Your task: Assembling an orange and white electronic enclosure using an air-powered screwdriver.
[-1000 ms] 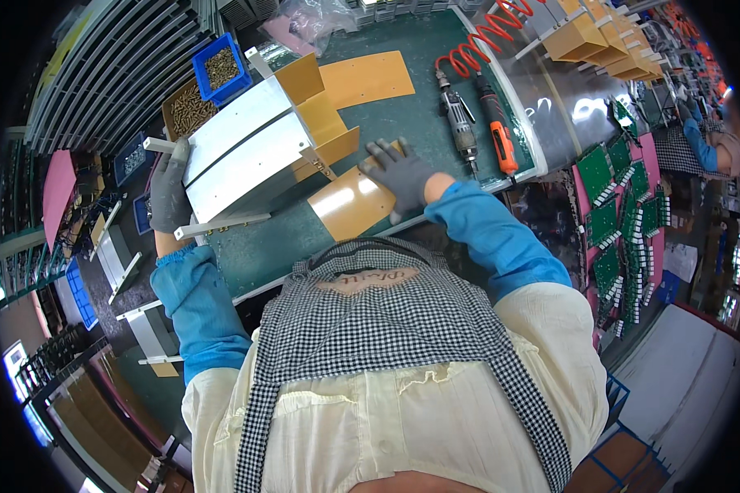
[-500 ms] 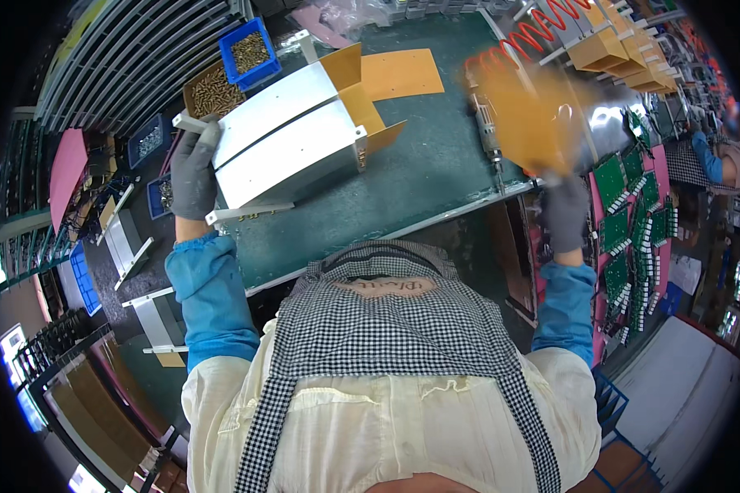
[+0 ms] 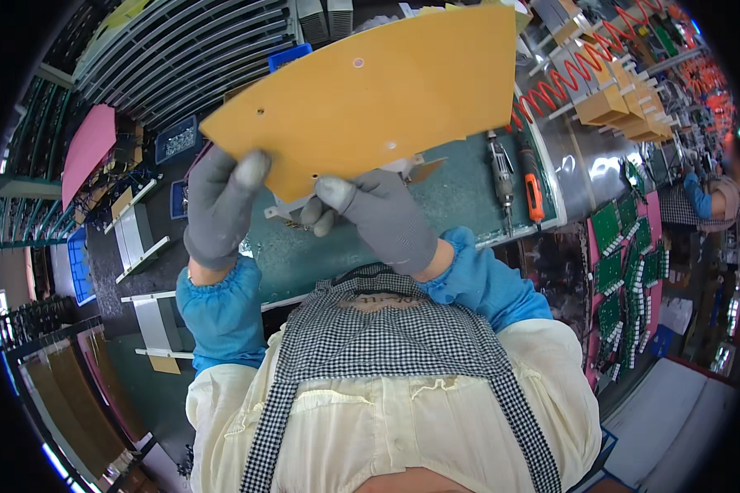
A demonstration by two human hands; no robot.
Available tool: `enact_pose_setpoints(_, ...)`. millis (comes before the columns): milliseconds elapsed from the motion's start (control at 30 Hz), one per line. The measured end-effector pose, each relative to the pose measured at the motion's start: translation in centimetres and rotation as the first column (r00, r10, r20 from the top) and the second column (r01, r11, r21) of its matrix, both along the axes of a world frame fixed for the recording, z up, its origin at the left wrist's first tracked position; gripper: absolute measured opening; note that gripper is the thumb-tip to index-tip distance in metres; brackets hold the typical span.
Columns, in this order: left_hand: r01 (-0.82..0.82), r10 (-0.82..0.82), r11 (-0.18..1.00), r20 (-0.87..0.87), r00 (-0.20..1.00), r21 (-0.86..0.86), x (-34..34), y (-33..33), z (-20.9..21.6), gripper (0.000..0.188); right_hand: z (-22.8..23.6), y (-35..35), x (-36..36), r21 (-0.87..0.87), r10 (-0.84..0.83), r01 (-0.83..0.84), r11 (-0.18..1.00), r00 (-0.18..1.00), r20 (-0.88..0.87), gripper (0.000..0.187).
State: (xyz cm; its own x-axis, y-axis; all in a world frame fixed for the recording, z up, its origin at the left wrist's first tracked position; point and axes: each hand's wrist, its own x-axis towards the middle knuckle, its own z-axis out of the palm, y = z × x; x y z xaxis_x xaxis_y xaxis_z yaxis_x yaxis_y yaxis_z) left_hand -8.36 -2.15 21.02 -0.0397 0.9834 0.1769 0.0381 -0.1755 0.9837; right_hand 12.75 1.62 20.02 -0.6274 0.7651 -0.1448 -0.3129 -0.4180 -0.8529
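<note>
Held up in front of me is a flat orange-yellow sheet [image 3: 386, 90] with a curved edge and several small holes. My right hand [image 3: 390, 218], in a grey glove, pinches its lower edge with the thumb on top. My left hand [image 3: 222, 205], gloved in grey too, is closed at the sheet's lower left edge, its thumb against it. Behind the sheet, the white metal housing is almost wholly hidden; only a bit of its white end bracket [image 3: 409, 166] shows beyond my right hand.
On the green bench [image 3: 460, 193] lie a power screwdriver [image 3: 501, 177] and an orange-handled tool [image 3: 534, 197]. A red coiled hose [image 3: 563, 70] hangs behind. Green circuit boards [image 3: 607, 226] stand at right. Blue bins [image 3: 175, 141] of small parts and white housings [image 3: 136, 234] sit at left.
My right hand has brought the orange-yellow sheet from the right to in front of me, over the housing. My left hand has left the housing's end and now meets the sheet.
</note>
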Motion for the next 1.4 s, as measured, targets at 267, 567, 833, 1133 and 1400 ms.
enact_pose_setpoints(267, -0.072, 0.119, 0.961, 0.165, 0.979, -0.268, -2.3, 2.0, -4.4, 0.041, 3.2, 2.8, 9.3, 0.511, -0.33, 0.148, 0.847, 0.899, 0.286, 0.024)
enact_pose_setpoints(567, -0.417, 0.434, 0.863, -0.004, 0.901, -0.285, -1.6, 2.8, -5.1, 0.071, -0.9, 12.8, 9.4, 0.519, -0.358, 0.035, 0.854, 0.764, 0.537, 0.039)
enact_pose_setpoints(833, -0.268, 0.316, 0.872, 0.054, 0.947, -0.409, -1.0, 4.6, -8.2, 0.072, -6.0, 14.6, 7.2, 0.106, 0.087, -0.177, 0.979, 0.821, 0.564, 0.045)
enact_pose_setpoints(1133, -0.266, 0.298, 0.861, 0.006, 0.954, -0.433, -1.2, 4.9, -8.4, 0.063, -4.9, 14.6, 6.1, -0.077, 0.165, -0.147, 0.986, 0.927, 0.338, 0.042)
enact_pose_setpoints(1400, -0.439, 0.316, 0.791, -0.331, 0.889, -0.426, -0.4, 4.7, -7.9, 0.073, -5.5, 14.3, 6.1, -0.135, 0.089, -0.048, 0.99, 0.946, 0.311, 0.037)
